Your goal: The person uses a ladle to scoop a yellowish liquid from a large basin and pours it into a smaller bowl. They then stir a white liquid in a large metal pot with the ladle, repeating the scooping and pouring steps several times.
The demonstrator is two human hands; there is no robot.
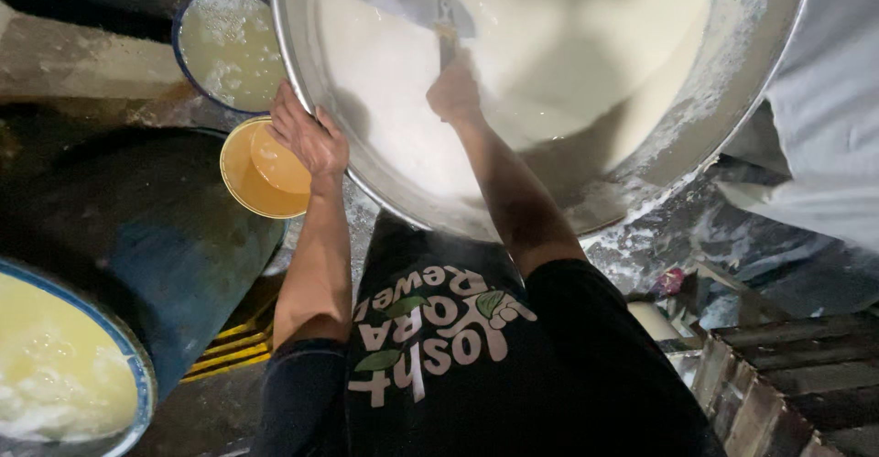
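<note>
On a dark, wet floor crowded with one yellow bucket point(261, 175) and two blue-rimmed tubs point(229, 47) of pale liquid, the left hand point(309, 136) grips the rim of one big metal pan point(311, 100) of white liquid — the right hand point(454, 91) closed on a ladle point(446, 31) inside it.

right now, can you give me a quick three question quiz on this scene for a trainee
1. True or false: the left hand rests on the rim of the big metal pan.
2. What does the right hand hold? A) a dark-bladed scraper B) a ladle C) a cloth
3. What colour is the small bucket beside the left hand?

Key:
1. True.
2. A, the scraper reaches into the white liquid.
3. Yellow.
</note>
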